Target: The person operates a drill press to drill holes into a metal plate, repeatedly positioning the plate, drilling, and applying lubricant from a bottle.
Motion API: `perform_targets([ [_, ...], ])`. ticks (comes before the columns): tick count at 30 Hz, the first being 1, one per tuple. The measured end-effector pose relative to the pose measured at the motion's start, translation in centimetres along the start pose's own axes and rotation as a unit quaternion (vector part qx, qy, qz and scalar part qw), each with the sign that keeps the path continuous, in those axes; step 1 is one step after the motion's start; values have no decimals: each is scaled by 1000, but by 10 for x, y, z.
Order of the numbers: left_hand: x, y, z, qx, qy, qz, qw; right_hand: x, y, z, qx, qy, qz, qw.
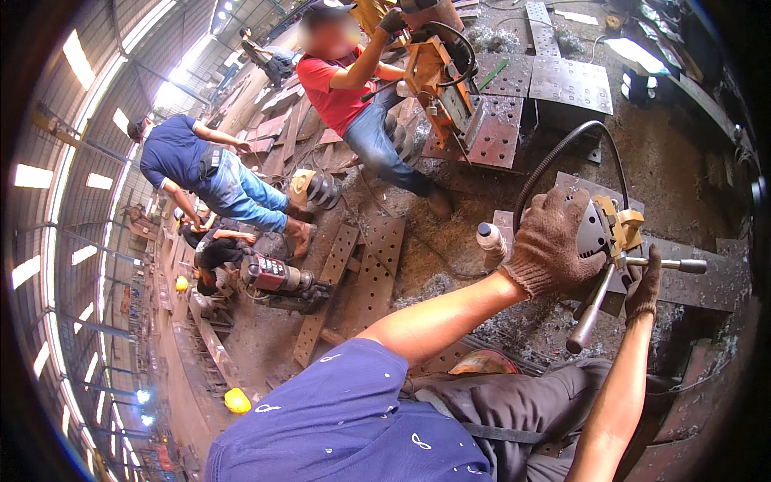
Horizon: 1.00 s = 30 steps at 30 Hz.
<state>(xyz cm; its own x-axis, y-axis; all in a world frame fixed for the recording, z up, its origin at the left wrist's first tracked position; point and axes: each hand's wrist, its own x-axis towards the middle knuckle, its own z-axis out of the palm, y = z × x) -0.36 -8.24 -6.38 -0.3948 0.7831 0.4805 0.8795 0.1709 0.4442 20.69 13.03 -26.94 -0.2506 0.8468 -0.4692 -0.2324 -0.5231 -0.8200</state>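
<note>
One left hand (552,241) lies spread over the drill (622,230), likely steadying it; right hand (643,289) at the spoked handle (591,315) (grip unclear).

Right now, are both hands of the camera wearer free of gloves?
No, the left hand and the right hand both wear brown gloves.

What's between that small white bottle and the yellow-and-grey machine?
In the head view, the person's left hand, in a brown glove, comes between the bottle and the machine, its fingers seemingly against the machine's grey housing.
</note>
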Motion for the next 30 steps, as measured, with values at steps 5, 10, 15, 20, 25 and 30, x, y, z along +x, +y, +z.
perform_targets([
  [5, 3, 5, -4, -25, -7, -11, 1000, -30, -24, -5, -209, 61, -73, 973],
  [10, -8, -6, -2, -33, 19, -20, 999, -182, -59, 52, -313, -19, -248, 916],
  [15, -8, -5, -8, -81, -12, -24, 996, -282, -80, 101, -437, -218, -277, 828],
  [20, -16, -17, 1, -87, 29, 23, 996, -292, -70, 130, -629, -250, -343, 651],
  [25, -43, -37, -35, -274, 69, 175, 943, -294, -74, 145, -689, -287, -284, 602],
  [30, -132, -88, -84, -387, 78, 38, 918, -296, -82, 158, -757, -301, -226, 535],
])
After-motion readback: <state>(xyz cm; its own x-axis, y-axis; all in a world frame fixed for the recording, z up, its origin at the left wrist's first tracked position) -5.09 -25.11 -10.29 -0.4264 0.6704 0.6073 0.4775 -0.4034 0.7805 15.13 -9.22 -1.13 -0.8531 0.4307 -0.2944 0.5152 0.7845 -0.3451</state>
